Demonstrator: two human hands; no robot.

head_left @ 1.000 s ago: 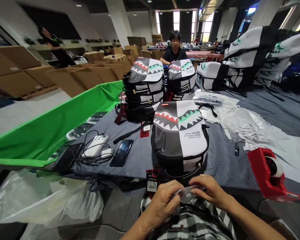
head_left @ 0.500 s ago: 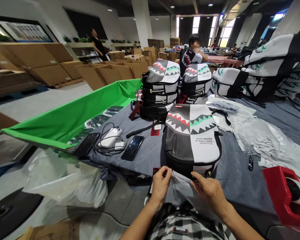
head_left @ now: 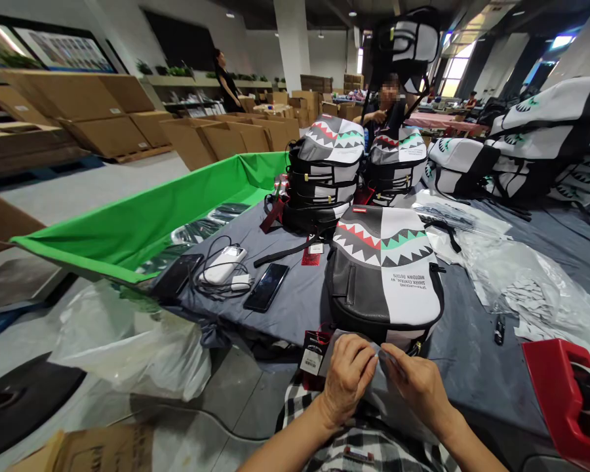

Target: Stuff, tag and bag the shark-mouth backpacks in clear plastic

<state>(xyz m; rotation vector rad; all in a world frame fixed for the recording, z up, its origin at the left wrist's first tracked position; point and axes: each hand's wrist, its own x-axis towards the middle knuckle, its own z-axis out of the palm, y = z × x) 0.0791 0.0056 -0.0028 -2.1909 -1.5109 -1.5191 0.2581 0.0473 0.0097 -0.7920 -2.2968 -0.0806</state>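
My left hand (head_left: pixel 348 375) and my right hand (head_left: pixel 415 387) meet just below the table edge, fingers pinched on a thin clear plastic bag (head_left: pixel 379 400) that hangs over my checked shirt. Right above them lies a black and white backpack (head_left: pixel 386 272) with a shark-mouth print, flat on the grey table cloth (head_left: pixel 295 301). A red and black hang tag (head_left: pixel 313 354) dangles from the backpack beside my left hand.
More shark-print backpacks (head_left: pixel 330 172) stand behind. Left on the cloth lie two phones (head_left: pixel 266 296), a power bank with cable (head_left: pixel 221 265). A red tape dispenser (head_left: pixel 565 393) sits right, crumpled plastic bags (head_left: pixel 521 282) beyond. A green bin (head_left: pixel 128 226) flanks the table. A person (head_left: pixel 388 105) lifts a backpack at the far end.
My hands have drawn together, pinching the plastic bag closer between them. The view shifted slightly right. The person at the far end has raised a backpack overhead.
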